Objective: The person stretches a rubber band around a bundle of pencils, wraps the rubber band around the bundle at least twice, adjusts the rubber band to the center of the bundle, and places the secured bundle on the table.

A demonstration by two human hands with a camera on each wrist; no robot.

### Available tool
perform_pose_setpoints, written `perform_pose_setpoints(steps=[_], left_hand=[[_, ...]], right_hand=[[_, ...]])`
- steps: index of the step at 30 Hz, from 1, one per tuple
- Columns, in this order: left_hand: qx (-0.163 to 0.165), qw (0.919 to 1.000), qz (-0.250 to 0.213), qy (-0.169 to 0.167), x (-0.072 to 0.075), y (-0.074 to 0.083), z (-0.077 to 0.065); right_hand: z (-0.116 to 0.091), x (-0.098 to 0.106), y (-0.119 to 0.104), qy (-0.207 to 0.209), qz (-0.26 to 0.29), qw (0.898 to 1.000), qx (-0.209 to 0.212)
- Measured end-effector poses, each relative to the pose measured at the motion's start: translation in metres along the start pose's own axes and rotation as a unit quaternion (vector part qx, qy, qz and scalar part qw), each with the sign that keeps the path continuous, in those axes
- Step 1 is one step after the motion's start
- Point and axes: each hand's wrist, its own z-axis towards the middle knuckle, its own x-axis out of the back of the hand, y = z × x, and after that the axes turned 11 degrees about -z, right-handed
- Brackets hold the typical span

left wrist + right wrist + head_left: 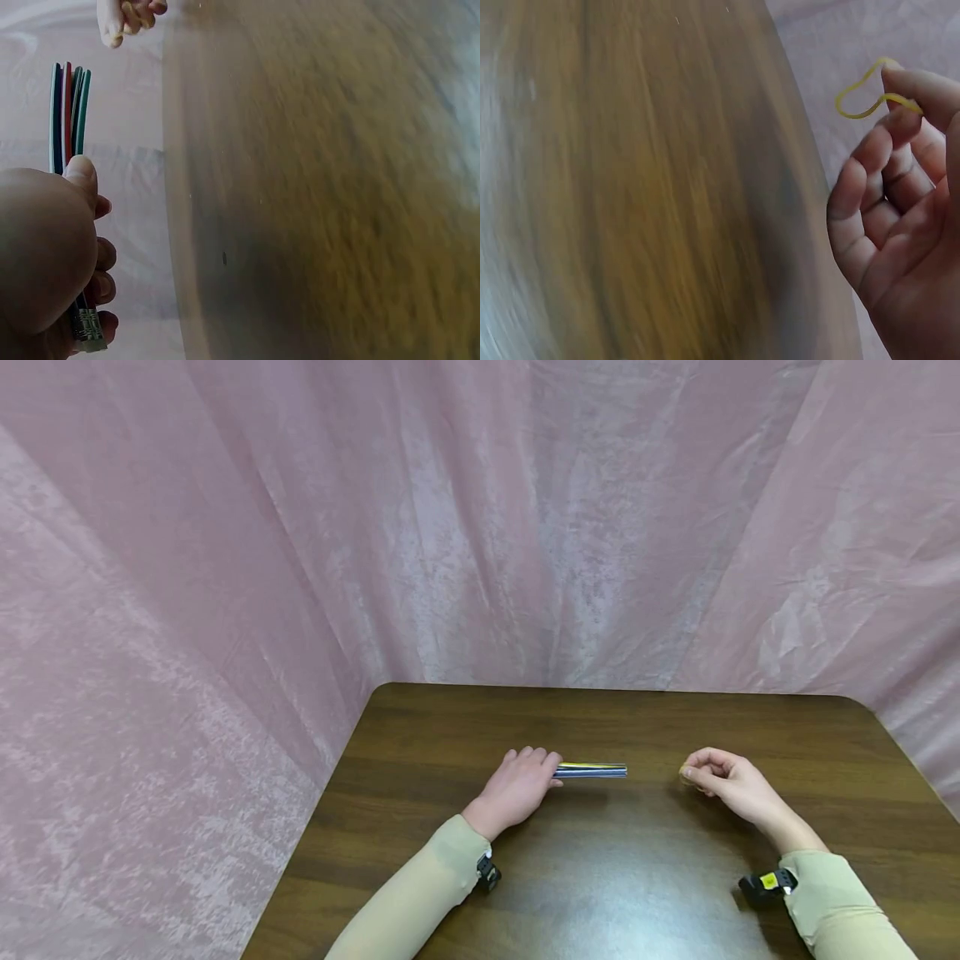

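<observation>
Head view: left grip (517, 787) curled round pencils (596, 772), likely light, stiff and slippery, best held mid-length; right grip (733, 785) pinches a yellow band (853, 116), probably soft, stretchy.

The left grip (521, 782) was over the left part of the counter (480, 714), with a bundle of rods (600, 772) reaching from it toward the right. Well apart, to the bundle's right, was the right grip (731, 785), a band (855, 117) at its fingertips on the side facing the bundle. The curtain (487, 527) hung behind the counter and also along its left side.
</observation>
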Motion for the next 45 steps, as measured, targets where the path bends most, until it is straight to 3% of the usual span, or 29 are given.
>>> perform_pose_setpoints(steps=[8, 16, 26, 36, 45], left_hand=[[-0.019, 0.9989, 0.034, 0.028, 0.003, 0.009, 0.006], [-0.022, 0.9969, 0.067, 0.036, -0.005, 0.014, 0.005], [-0.02, 0.996, 0.076, 0.043, -0.016, 0.015, -0.001], [-0.015, 0.9958, 0.065, 0.062, -0.019, 0.013, 0.0], [-0.007, 0.9943, 0.086, 0.062, -0.011, 0.015, 0.002]], right_hand=[[0.012, -0.018, -0.015, 0.009, -0.015, 0.999, -0.028], [0.016, -0.043, -0.036, -0.004, 0.032, 0.996, -0.079], [0.023, -0.065, -0.057, -0.001, 0.089, 0.991, -0.101], [0.024, -0.069, -0.066, -0.01, 0.154, 0.977, -0.148], [0.023, -0.069, -0.072, 0.001, 0.195, 0.971, -0.14]])
